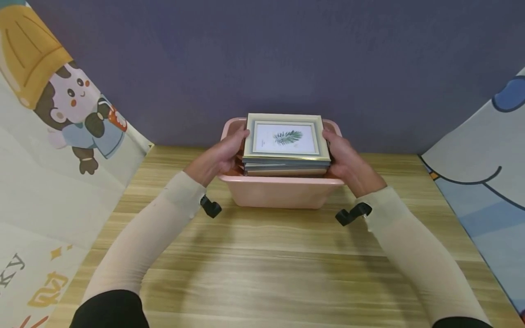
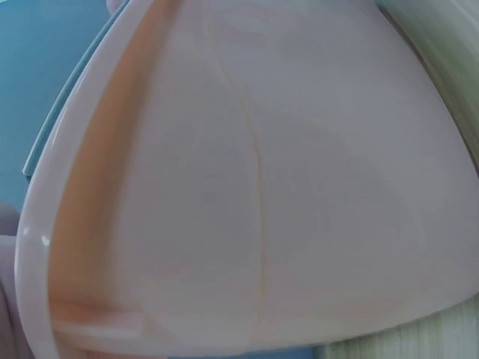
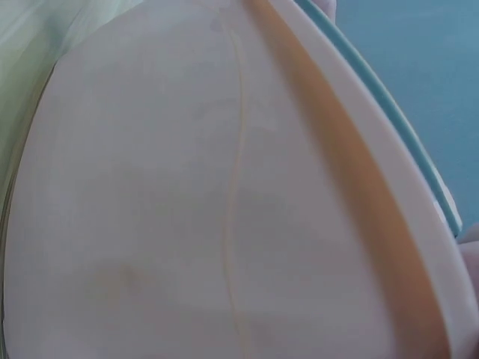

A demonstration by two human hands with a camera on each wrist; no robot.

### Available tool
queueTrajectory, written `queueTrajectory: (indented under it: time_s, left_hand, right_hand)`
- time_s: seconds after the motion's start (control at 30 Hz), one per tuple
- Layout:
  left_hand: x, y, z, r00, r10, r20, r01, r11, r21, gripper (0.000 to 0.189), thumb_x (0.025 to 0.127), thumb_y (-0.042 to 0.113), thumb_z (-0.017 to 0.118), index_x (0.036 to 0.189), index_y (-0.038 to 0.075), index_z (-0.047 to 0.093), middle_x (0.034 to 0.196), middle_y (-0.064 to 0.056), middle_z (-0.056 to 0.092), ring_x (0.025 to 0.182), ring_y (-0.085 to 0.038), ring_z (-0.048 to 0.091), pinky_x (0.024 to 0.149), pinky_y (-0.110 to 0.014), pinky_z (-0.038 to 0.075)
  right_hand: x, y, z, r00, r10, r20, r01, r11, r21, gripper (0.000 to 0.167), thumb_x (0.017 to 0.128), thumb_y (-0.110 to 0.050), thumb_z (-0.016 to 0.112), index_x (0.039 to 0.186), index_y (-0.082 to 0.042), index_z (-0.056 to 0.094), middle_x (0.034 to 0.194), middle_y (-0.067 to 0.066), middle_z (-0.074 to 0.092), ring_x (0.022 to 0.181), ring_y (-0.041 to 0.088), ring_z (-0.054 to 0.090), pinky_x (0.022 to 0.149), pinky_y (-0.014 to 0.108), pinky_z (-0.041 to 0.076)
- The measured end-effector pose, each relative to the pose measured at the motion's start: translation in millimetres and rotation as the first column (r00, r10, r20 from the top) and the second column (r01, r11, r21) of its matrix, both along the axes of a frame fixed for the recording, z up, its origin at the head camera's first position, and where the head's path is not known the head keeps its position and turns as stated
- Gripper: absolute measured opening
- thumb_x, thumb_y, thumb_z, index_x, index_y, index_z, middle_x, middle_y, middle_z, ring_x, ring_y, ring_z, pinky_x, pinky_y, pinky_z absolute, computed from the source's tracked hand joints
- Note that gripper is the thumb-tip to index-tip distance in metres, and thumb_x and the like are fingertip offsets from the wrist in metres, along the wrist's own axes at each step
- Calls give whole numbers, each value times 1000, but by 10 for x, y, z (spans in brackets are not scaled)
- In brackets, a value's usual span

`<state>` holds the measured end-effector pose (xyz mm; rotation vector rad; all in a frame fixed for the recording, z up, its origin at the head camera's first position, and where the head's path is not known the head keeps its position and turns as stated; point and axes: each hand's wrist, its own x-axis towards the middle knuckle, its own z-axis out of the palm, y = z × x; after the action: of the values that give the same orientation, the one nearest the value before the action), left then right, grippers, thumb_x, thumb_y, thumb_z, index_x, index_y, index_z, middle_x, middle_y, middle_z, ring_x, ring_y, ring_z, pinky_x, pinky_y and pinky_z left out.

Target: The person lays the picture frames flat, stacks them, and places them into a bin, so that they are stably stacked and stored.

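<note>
A stack of picture frames (image 1: 287, 168) sits within the rim of a pink plastic basin (image 1: 279, 193), its upper part standing above the edge. The top picture frame (image 1: 287, 136) is cream and grey with a green leaf print. My left hand (image 1: 223, 150) grips the stack's left side, thumb at the top frame's edge. On the opposite side my right hand (image 1: 342, 152) holds it the same way, fingers partly hidden inside the basin. Both wrist views are mostly filled by the basin's outer wall (image 2: 314, 187), with a strip of frame edge (image 3: 397, 120) above the rim.
The basin stands on a wood-grain table (image 1: 262, 264), near its back edge. Behind rises a dark blue-grey wall (image 1: 266, 59). Cartoon-printed sheets (image 1: 53, 191) flank the table left and right.
</note>
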<state>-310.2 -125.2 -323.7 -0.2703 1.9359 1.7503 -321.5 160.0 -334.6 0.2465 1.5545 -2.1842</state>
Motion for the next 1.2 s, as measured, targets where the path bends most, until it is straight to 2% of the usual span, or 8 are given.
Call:
queueTrajectory:
  time_s: [0.07, 0.2, 0.43, 0.7, 0.87, 0.97, 1.1, 1.2]
  left_hand:
    - [0, 5, -4, 1000, -20, -5, 20, 1000, -2, 56, 109, 51, 23, 155, 61, -6, 100, -15, 57, 79, -30, 59, 68, -47, 52]
    - [6, 13, -4, 999, -43, -10, 43, 999, -10, 55, 110, 50, 21, 154, 61, -9, 110, -19, 52, 89, -33, 59, 79, -53, 53]
    - [10, 31, -27, 998, -62, -18, 61, 997, -43, 56, 111, 45, 20, 156, 56, -11, 112, -20, 54, 88, -32, 61, 87, -59, 54]
    - [8, 46, -63, 999, -33, -30, 33, 999, -10, 56, 112, 35, 20, 156, 58, -6, 121, -20, 50, 89, -31, 60, 96, -66, 49]
    - [20, 45, -54, 999, -20, -27, 19, 1000, -23, 58, 112, 32, 23, 158, 56, -4, 129, -21, 49, 88, -29, 59, 87, -57, 52]
    - [24, 45, -47, 1000, -15, -26, 14, 1000, -24, 60, 112, 29, 26, 159, 53, -3, 150, -18, 40, 97, -28, 58, 87, -50, 53]
    - [22, 46, -47, 1000, -1, -29, 1, 1000, -3, 62, 112, 25, 30, 161, 48, -1, 171, 0, 12, 122, -29, 52, 103, -49, 50]
    - [18, 56, -65, 999, 8, -33, -8, 1000, -1, 64, 111, 25, 34, 161, 48, 1, 172, 1, 9, 134, -31, 49, 108, -50, 48]
  right_hand:
    - [19, 5, -1, 999, 32, -36, -30, 998, 49, 53, 111, -38, 29, 162, -39, 19, 152, -1, 41, 102, 8, 60, 82, 23, 55]
    - [51, 8, -5, 990, 97, -104, -82, 986, 142, 56, 112, -32, 28, 159, -53, 5, 158, 1, 30, 105, 10, 54, 82, 24, 51]
    - [49, 2, -27, 990, 94, -106, -77, 985, 152, 57, 112, -31, 28, 160, -51, 4, 166, 5, 25, 108, 12, 54, 84, 23, 51]
    - [34, -28, -46, 989, 109, -95, -95, 984, 148, 62, 111, -25, 34, 163, -44, 5, 156, 8, 36, 95, 10, 64, 78, 23, 57]
    - [33, -44, -39, 985, 134, -107, -107, 968, 226, 66, 110, -22, 38, 163, -41, 4, 162, 4, 29, 106, 12, 57, 80, 22, 55]
    - [24, -55, -47, 985, 137, -104, -107, 960, 259, 64, 109, -21, 41, 164, -36, 11, 149, 4, 41, 103, 12, 57, 78, 22, 54]
    - [10, -82, -69, 986, 147, -77, -121, 954, 273, 54, 108, -22, 42, 160, -27, 25, 125, 0, 54, 96, 11, 62, 77, 25, 57]
    - [19, -96, -74, 983, 176, -55, -151, 940, 307, 56, 108, -26, 41, 161, -25, 22, 140, 5, 52, 108, 15, 63, 87, 29, 55]
